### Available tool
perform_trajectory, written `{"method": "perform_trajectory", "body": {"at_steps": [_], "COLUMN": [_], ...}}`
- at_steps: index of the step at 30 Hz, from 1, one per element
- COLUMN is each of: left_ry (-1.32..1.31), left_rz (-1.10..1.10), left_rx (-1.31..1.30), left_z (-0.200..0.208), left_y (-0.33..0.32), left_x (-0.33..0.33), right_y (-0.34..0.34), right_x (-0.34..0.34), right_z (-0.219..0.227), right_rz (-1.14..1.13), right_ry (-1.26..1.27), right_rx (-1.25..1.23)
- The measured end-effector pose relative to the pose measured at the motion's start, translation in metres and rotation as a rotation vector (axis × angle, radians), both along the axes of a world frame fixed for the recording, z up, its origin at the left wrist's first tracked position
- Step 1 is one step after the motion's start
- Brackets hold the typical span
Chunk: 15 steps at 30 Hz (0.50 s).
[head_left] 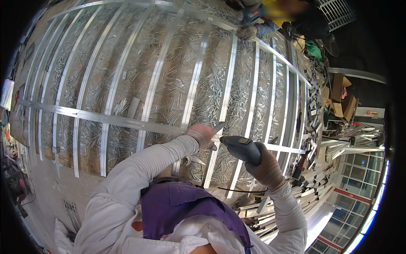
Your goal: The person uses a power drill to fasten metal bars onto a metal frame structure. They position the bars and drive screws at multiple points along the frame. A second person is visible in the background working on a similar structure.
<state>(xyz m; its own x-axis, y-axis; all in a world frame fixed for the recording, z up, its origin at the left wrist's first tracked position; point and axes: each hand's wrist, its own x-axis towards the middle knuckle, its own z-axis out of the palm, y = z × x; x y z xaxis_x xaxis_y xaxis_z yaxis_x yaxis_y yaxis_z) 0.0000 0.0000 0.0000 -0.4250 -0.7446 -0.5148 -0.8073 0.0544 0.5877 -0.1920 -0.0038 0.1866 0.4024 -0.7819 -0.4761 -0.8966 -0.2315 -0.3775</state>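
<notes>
My right hand, in a striped knit glove, is wrapped round the handle of a dark grey power drill. The drill lies nearly level, its nose pointing left at the joint where a metal crossbar meets a long silver metal bar. Just left of that joint, my gloved left hand grips the crossbar, with dark fingertips on either side of it. The nose of the drill is close to those fingertips. Whether its tip touches the metal, I cannot tell.
Several parallel bars form a wide frame over a floor strewn with metal offcuts. A co-worker's gloved hand rests at the far rail, beside a blue tool. Cardboard boxes and stacked metal strips lie right. A black cord runs near me.
</notes>
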Motion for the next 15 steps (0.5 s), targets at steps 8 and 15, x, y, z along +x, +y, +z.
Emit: {"method": "perform_trajectory", "body": {"at_steps": [8, 15], "left_ry": [0.012, 0.012], "left_rz": [0.023, 0.026], "left_rx": [-0.027, -0.035], "left_z": [0.005, 0.005], "left_y": [0.006, 0.004], "left_x": [0.008, 0.002], "right_y": [0.002, -0.001], "right_x": [-0.002, -0.002], "right_z": [-0.006, -0.001], "right_rz": [0.011, 0.013], "right_ry": [-0.025, -0.001], "right_rx": [-0.017, -0.004]}}
